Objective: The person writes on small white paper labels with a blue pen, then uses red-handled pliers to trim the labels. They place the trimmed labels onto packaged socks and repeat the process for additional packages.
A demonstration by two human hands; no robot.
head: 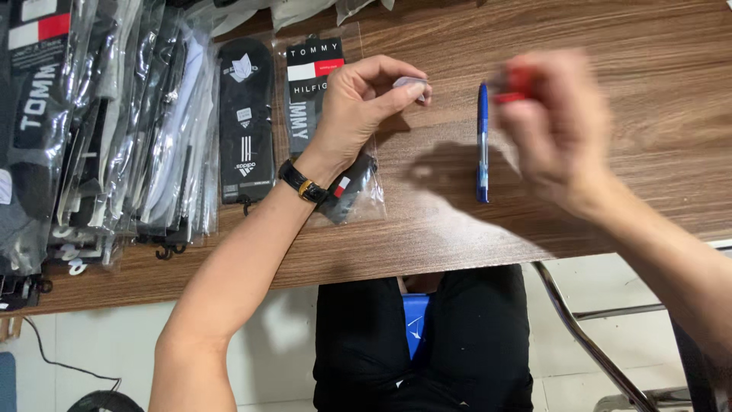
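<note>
Small pale sticker (409,82) pinched at the fingertips of the left hand (362,107), above a clear-bagged pair of socks (320,114) on the wooden bench (610,30). Just right, a blue pen (483,141) flat on the bench; beyond it the blurred right hand (557,126), curled around something small and red (518,84). Far left, a stack of bagged socks (107,130).
</note>
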